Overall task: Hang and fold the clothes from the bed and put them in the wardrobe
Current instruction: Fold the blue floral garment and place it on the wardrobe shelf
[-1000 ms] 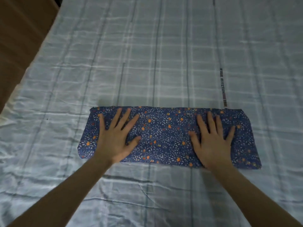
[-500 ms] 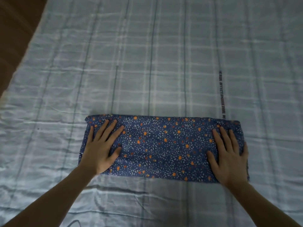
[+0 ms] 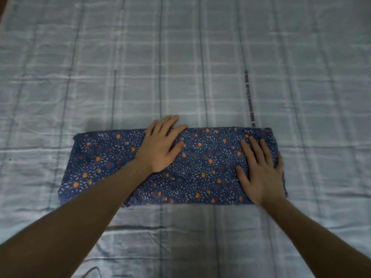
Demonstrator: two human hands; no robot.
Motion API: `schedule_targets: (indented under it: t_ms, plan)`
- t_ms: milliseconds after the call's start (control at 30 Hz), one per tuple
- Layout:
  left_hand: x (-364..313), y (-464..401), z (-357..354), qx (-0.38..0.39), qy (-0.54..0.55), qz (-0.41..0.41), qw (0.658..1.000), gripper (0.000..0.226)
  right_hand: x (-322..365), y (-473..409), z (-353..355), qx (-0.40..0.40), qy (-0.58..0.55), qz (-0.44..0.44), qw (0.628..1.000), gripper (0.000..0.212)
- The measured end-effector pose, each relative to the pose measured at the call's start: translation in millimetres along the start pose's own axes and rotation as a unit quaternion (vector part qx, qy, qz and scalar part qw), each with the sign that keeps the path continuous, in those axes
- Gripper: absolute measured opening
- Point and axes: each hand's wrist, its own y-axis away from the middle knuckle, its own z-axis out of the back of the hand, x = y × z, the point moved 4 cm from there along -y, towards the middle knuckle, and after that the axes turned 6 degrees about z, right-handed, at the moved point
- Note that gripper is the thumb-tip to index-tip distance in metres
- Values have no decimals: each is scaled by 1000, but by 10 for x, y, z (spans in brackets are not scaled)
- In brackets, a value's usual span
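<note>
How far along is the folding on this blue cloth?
Done: the cloth lies folded into a long strip on the bed. In hand: the left hand and right hand press it flat. Left: further folds, then the wardrobe, which is out of view.

bed sheet [image 3: 180,57] cut off on all sides, printed strip [image 3: 249,97] illegible

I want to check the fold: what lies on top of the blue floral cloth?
Both hands rest flat on it: left hand near the middle, right hand at its right end. The layers underneath are covered.
</note>
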Motion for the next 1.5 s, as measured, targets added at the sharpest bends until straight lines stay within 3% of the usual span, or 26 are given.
schedule_targets:
  t_ms: [100,167,267,300,333,400,500,567,633,767,800,867,900,967,1033,1167,1233,1267,1433,1500]
  plan:
    - [-48,-22,100,2,28,11,1000,55,23,-4,32,-6,-6,-2,1000,67]
    - [-73,-79,220,39,57,21,997,53,61,53,177,-60,-26,-12,998,62]
    - [-79,-266,415,176,117,65,975,48,213,307,563,-222,-123,-65,965,39]
    - [-86,-326,447,222,107,84,966,52,322,423,626,-234,-178,-82,952,31]
    - [-98,-382,465,261,79,94,958,58,474,523,638,-216,-221,-86,947,22]
    - [-128,-469,468,323,20,102,941,67,816,722,536,-104,-244,-108,958,6]
    - [-178,-466,453,389,40,118,913,57,1193,940,266,93,-244,-192,946,32]
    - [-191,-407,433,418,62,124,898,52,1352,1007,85,125,-308,-243,911,40]
    - [-213,-314,409,444,91,123,883,51,1472,970,-21,87,-446,-316,833,43]
    - [-256,-161,540,444,152,136,873,42,1757,819,-159,-20,-730,-415,543,26]
    - [-266,-129,588,446,170,146,866,38,1817,790,-162,-47,-762,-422,490,29]
    - [-291,-43,688,468,220,179,837,33,1898,751,-132,-98,-804,-422,407,45]
    - [-299,15,746,474,249,197,821,32,1925,750,-91,-111,-815,-420,384,50]
    - [-303,101,915,463,302,223,803,33,1936,764,48,-120,-819,-411,381,49]
    - [-286,149,1159,405,348,241,811,40,1875,745,295,-131,-816,-394,402,45]
    - [-273,252,1754,285,444,243,814,83,1613,501,862,-165,-803,-360,445,55]
    - [-342,310,2069,244,495,219,804,83,1482,328,1278,-156,-762,-369,509,83]
    - [-386,329,2235,218,509,206,807,82,1420,220,1503,-152,-745,-362,540,88]
    - [-492,273,3026,41,551,133,823,76,1298,-461,2618,-146,-697,-192,675,52]
    - [-514,292,3246,-37,567,92,818,74,1323,-589,2946,-174,-673,-113,710,39]
